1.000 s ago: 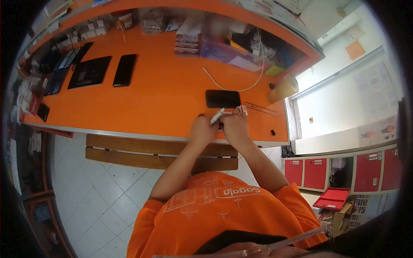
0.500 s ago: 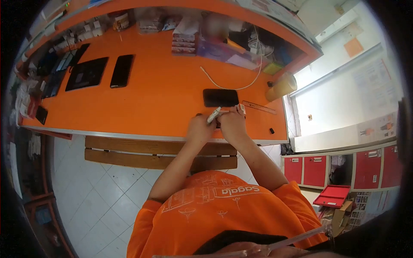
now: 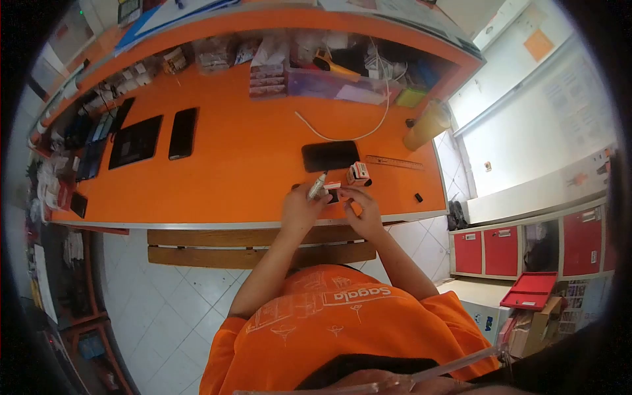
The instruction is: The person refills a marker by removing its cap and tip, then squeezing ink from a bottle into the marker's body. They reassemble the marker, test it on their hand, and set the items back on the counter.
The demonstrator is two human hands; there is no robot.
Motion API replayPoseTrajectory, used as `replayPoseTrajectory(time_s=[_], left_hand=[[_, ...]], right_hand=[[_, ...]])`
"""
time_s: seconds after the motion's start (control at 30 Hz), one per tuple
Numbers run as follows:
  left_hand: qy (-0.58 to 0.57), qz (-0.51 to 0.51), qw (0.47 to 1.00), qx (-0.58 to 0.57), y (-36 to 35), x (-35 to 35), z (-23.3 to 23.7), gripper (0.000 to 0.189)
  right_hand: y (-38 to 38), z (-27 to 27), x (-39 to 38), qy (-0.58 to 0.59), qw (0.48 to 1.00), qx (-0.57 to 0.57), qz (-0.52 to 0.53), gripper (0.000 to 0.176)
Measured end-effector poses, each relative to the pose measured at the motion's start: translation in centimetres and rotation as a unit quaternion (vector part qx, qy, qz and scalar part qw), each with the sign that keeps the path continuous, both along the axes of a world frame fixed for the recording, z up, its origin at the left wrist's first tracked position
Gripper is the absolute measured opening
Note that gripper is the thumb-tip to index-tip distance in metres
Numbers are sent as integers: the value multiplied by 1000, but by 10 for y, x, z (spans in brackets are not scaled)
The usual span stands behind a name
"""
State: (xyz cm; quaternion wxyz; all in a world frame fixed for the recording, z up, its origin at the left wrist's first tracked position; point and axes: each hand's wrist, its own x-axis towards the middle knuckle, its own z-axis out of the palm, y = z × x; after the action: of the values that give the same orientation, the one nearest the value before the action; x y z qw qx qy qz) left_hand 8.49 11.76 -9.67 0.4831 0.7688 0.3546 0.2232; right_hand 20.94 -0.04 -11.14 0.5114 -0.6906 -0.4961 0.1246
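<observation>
My left hand [image 3: 300, 212] is closed around a white marker pen [image 3: 318, 185], which slants with its dark tip pointing away from me. By the same fingers are a white-and-red piece [image 3: 332, 186] and a small dark object [image 3: 334, 196], both partly hidden. My right hand [image 3: 363, 214] faces them, its index finger reaching to the dark object's edge and its thumb apart from that finger. Just beyond the right hand stands a small white, orange and black box [image 3: 359, 173]. A black phone [image 3: 330, 156] lies behind the pen.
A clear ruler [image 3: 394, 162], a tape roll [image 3: 426, 126], a white cable [image 3: 339, 137] and a small black piece [image 3: 419, 197] lie on the right of the orange table [image 3: 243, 164]. Farther left are a phone [image 3: 183, 133] and a tablet [image 3: 136, 141]. A wooden bench [image 3: 263, 247] stands below the edge.
My right hand has drawn back toward me from beside the small box, which now shows fully on the table. The left hand still holds the marker. The whole view has shifted slightly.
</observation>
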Motion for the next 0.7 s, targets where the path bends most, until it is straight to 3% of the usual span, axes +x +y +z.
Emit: replayPoseTrajectory(time_s=[0.07,0.2,0.3,0.5,0.57,0.7], left_hand=[[-8,14,999,32,-1,3,1,25],[26,7,999,44,0,6,-1,29],[56,7,998,34,-3,7,2,34],[1,35,999,40,-5,5,-7,40],[-77,41,996,19,-7,2,-11,37],[-29,50,997,43,-8,-13,-11,36]], right_hand=[[4,-4,-1,-97,993,24,56,21],[5,-23,4,-111,991,38,61,24],[6,-12,-1,-89,995,7,33,26],[19,-1,1,58,997,55,2,26],[19,-13,12,-144,989,0,25,27],[15,-15,16,-145,987,34,55,25]])
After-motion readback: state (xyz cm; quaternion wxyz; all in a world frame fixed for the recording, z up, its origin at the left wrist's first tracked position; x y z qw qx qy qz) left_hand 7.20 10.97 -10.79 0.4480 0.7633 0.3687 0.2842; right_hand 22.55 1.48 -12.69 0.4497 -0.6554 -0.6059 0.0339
